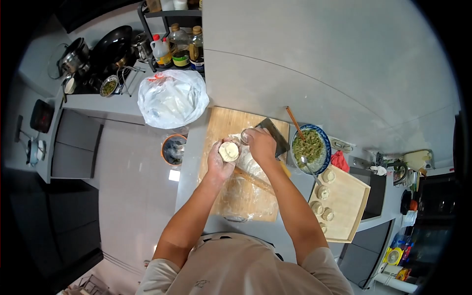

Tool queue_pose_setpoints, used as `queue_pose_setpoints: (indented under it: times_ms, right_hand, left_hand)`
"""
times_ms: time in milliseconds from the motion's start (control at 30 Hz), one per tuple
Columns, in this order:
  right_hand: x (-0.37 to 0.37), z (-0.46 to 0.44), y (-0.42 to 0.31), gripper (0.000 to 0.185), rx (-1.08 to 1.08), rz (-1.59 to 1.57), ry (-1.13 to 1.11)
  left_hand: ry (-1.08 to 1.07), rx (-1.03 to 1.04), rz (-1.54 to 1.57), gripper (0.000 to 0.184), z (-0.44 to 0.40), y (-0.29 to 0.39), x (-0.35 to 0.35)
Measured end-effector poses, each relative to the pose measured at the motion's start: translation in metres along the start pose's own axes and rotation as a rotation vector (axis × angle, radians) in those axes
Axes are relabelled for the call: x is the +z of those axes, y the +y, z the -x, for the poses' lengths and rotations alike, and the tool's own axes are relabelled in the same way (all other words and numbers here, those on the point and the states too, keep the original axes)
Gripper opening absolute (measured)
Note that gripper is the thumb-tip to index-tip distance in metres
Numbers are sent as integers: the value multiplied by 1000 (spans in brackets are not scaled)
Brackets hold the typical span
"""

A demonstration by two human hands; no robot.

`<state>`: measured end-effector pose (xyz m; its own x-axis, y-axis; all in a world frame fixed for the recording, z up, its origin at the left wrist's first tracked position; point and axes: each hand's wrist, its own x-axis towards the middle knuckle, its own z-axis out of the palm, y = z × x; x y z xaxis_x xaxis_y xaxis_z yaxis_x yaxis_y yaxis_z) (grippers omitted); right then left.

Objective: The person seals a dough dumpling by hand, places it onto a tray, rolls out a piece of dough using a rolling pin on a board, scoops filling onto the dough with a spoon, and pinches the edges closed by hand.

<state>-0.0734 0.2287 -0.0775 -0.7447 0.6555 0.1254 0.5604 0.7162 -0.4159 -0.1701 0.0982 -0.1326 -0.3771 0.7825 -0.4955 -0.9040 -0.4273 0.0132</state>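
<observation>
Here's the dough round [229, 152], pale and floury with a pinched-looking top, sitting up in my left hand [221, 160] just above the wooden board [219, 120]. My left grip is cupped, fingers and thumb curled about its sides, and it has the dough held. Over to my right hand [260, 142]: it's just beside, fingers bent down at a small round-rimmed thing [245, 136]; how tightly that grip is closed, or whether it has the thing held, I cannot tell.

Under and around my hands, flour is scattered across the board, and the rolling pin [254, 180] lies slantwise on it, running towards my right forearm. A dark, flat blade [276, 137] rests at the board's far right, partly behind my right hand.

Out to the right now, the blue-rimmed bowl [327, 147] is loaded with chopped green filling [307, 143], chopsticks [294, 120] and a spoon [309, 166] leaning in it. Closer to me, the wooden tray [344, 216] carries several shaped dough pieces [323, 192], gathered along its left side.

And on the left, a crumpled plastic bag [173, 98] sits on the bench [189, 172] near the bottles [179, 46], with an orange-rimmed bin [163, 149] lower down beside the bench.
</observation>
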Motion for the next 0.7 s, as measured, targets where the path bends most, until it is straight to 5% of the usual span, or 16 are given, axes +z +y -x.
queue_pose_setpoints:
  times_ms: [133,233,700]
  right_hand:
    - [-40,36,-28,16,-240,-235,65]
    - [-61,53,-50,22,-422,-94,68]
    - [-89,78,-85,14,-515,151,111]
  left_hand:
    - [-28,-10,-50,27,14,-2,4]
    - [-72,-47,-70,28,25,-8,8]
    - [-139,-134,7,27,62,-12,23]
